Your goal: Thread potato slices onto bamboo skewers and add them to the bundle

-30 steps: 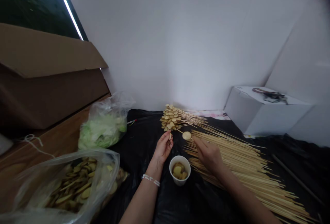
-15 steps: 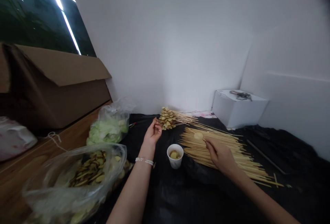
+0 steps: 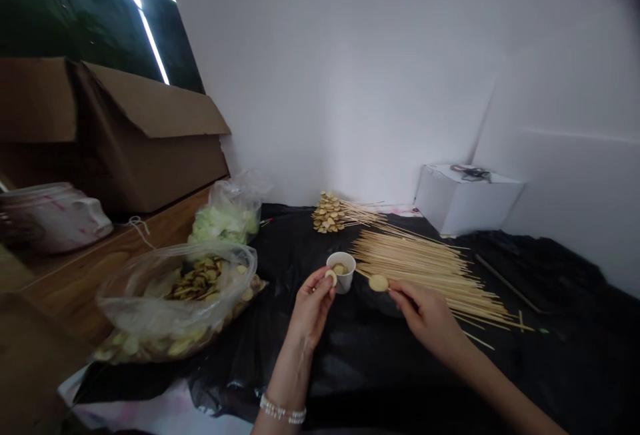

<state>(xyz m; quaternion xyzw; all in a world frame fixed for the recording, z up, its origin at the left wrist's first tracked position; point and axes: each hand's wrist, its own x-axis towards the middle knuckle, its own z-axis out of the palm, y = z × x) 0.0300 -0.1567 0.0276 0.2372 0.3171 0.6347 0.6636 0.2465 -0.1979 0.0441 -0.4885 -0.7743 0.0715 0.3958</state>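
Note:
My left hand (image 3: 316, 301) pinches a small pale potato slice (image 3: 331, 277) between thumb and fingertips, just in front of a white paper cup (image 3: 345, 281) with more slices inside. My right hand (image 3: 425, 311) is closed on a thin bamboo skewer, mostly hidden by the fingers, with a round potato slice (image 3: 379, 282) at its tip. Beyond that hand lies a wide spread of bare bamboo skewers (image 3: 425, 261). Farther back, a stack of loaded skewers (image 3: 329, 213) rests with its slices bunched at the left end.
An open plastic bag of slices (image 3: 200, 281) sits at left, with a bag of pale green vegetable pieces (image 3: 225, 218) behind it. Cardboard box (image 3: 165, 161) stands far left, white box (image 3: 465, 201) back right. Black plastic sheeting (image 3: 380, 368) covers the work surface.
My left hand has come back towards me from near the loaded stack and now holds a slice by the cup. The right hand's skewered slice has moved nearer. The view has shifted.

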